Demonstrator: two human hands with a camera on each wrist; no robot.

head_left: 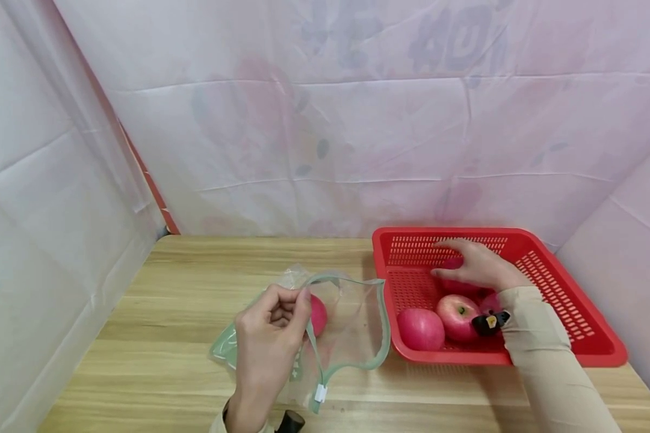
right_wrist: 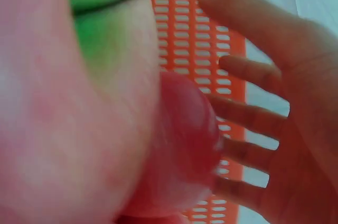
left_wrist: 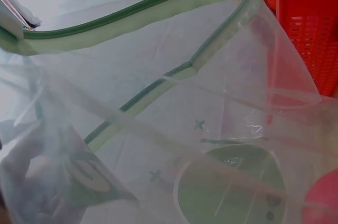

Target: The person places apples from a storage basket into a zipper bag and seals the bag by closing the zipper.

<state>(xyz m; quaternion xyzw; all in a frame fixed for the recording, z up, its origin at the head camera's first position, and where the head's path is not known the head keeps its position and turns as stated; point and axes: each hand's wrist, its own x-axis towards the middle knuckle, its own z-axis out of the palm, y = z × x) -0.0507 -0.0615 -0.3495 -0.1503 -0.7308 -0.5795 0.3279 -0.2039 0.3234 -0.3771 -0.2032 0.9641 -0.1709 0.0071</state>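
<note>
My left hand (head_left: 268, 346) pinches the green-edged rim of a clear slider bag (head_left: 352, 328) between thumb and fingers. The bag's mouth gapes toward the basket, and its white slider (head_left: 321, 393) hangs at the near corner. A red apple (head_left: 318, 315) shows inside the bag, partly behind my fingers. Over the red basket (head_left: 579, 300), my right hand (head_left: 482, 267) reaches down with spread fingers around the far side of a red apple (right_wrist: 185, 145). In the right wrist view a gap separates thumb and fingers; whether the fingertips touch the apple I cannot tell.
Several more apples lie in the basket, among them a pink one (head_left: 420, 329) at the near left corner and a paler one (head_left: 458, 317) beside it. Pale printed sheeting (head_left: 325, 138) stands behind the wooden table (head_left: 157, 325) and along both sides.
</note>
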